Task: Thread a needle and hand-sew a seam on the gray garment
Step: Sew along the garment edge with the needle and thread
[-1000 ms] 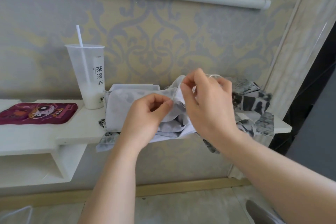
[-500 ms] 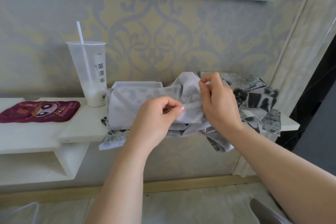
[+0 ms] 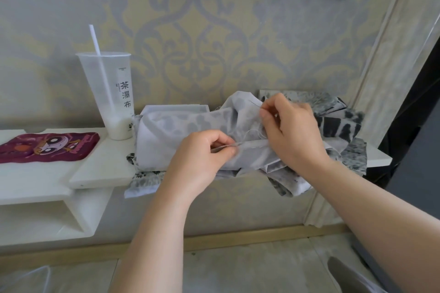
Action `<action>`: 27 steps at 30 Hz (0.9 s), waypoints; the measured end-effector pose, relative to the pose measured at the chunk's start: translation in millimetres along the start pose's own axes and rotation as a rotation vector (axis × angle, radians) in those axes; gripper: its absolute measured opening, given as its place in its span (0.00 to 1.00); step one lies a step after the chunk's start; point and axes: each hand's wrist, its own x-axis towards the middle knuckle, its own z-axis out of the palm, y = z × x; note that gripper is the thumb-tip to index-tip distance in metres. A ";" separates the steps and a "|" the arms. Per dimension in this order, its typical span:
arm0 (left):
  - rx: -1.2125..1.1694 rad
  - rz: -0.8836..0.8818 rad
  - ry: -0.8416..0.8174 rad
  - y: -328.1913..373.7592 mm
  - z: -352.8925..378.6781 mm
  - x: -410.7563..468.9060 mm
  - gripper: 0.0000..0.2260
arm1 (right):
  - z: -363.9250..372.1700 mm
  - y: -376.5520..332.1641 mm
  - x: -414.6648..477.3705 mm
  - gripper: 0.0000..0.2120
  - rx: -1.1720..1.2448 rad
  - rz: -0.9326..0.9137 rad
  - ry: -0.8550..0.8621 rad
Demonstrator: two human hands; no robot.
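Pinching the folded seam of the gray garment (image 3: 181, 126), the left hand (image 3: 202, 159) holds it flat for stitching, just right of the cup (image 3: 112, 93). Farther right of the cup, the right hand (image 3: 295, 133) pinches the needle (image 3: 256, 103), likely mid-stitch, with thread (image 3: 252, 132) looping down to the seam. Count: one needle, one garment, one cup, one straw (image 3: 97, 43), and one mat (image 3: 47, 147) left of the cup.

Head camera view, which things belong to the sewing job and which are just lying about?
In the job: gray garment, needle pinched by right hand, thread, left hand pinching the seam fold.
Lying about: plastic cup with straw, maroon cartoon mat.
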 end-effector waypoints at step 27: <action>-0.097 0.031 -0.038 -2.9 -10.7 -2.8 0.04 | -30.3 -36.8 30.8 0.17 -0.285 -0.008 -0.663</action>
